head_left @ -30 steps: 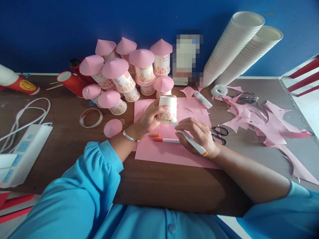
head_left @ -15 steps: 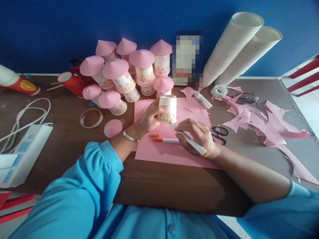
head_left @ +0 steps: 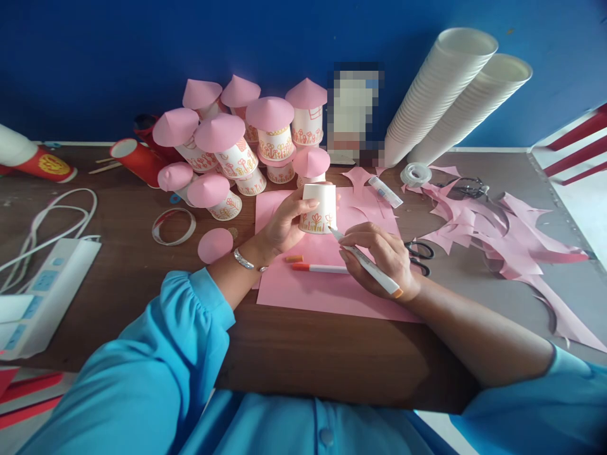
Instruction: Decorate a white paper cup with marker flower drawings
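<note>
My left hand grips a white paper cup turned upside down, its fingers wrapped behind it. Flowers and grass in red and orange run along the cup's rim. A white marker with an orange end is pinched in my right hand, its tip at the cup's lower right edge. Below lie pink paper sheets, with a second marker and a loose orange-brown cap on top. Black-handled scissors are beside my right hand, partly hidden by it.
Several cup houses with pink cone roofs stand at the back. Tall cup stacks lean on the blue wall. Pink scraps, clear tape and a glue stick lie right; a power strip and tape ring left.
The marker in my right hand has shifted slightly right along the cup's rim. My left hand keeps the cup in nearly the same place.
</note>
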